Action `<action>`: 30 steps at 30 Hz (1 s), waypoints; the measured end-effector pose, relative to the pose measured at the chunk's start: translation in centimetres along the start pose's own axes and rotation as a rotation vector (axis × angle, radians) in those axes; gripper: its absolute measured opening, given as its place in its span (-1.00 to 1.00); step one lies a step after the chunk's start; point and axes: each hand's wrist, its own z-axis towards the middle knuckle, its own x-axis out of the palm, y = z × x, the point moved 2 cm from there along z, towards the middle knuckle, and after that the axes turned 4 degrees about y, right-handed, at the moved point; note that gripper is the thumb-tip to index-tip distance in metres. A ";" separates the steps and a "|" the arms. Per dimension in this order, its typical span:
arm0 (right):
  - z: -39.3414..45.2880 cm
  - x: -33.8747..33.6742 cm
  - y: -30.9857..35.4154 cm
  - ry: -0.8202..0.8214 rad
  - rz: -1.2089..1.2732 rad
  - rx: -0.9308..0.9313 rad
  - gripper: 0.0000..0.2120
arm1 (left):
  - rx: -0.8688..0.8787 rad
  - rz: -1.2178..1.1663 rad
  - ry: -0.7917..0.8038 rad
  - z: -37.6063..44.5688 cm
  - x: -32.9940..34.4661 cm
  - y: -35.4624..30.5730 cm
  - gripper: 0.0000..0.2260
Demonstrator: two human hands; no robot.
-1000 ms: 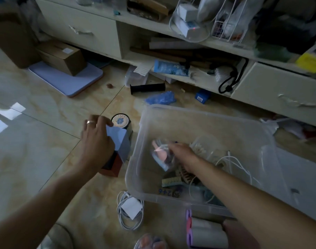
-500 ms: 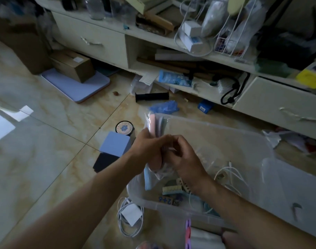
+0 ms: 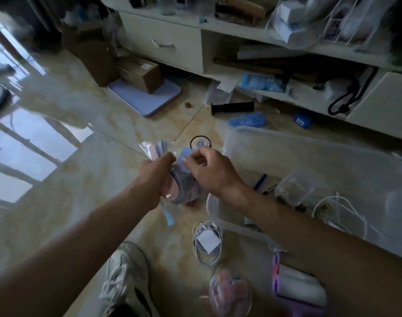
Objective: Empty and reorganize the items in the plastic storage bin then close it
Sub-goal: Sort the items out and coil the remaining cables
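The left hand gripped a clear bag of pink and blue items above the floor, just left of the plastic bin; its fingers were curled round the bag's upper part. The right hand was at the bag's other side, fingers bent and pinching the plastic near its top. The bin stood open on the floor, with a white cable and a small clear container inside. A coiled charger cable lay on the floor just beside the bin's near corner. A round tin sat beyond the hands. A white sneaker showed below.
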 end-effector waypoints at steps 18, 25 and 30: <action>0.6 -5.4 -11.8 -0.239 -0.181 0.329 -0.86 | -0.613 0.082 -0.006 7.7 -1.4 16.4 -0.60; 0.6 -5.2 -14.6 -0.169 -0.170 0.371 -0.79 | -0.571 -0.115 0.035 10.1 0.3 17.6 -0.79; 0.4 -5.4 -15.5 -0.123 -0.161 0.385 -0.81 | -0.483 -0.110 -0.053 11.0 0.5 17.6 -0.76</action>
